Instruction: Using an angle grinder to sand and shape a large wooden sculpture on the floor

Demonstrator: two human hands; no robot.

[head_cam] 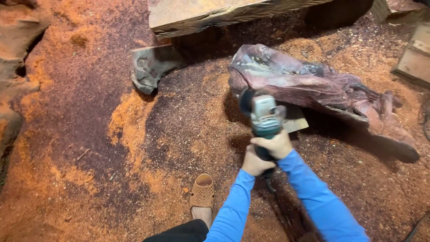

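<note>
Orange-red sawdust covers the floor [89, 134], where a gnarled reddish wood block [313, 89] lies near a flat slab [201, 15]. Against the block's near edge sits a teal angle grinder [264, 114], with the left hand [255, 162] and right hand [274, 144] each in a closed grip on its body.

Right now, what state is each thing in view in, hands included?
Angle grinder: gripped in both hands, head at the wood.
Left hand: closed on the grinder's rear.
Right hand: closed around its body.
Reddish wood chunk: lying on sawdust, rough.
Grey wood block: lying untouched.
Sandal: worn, dusty.
</note>
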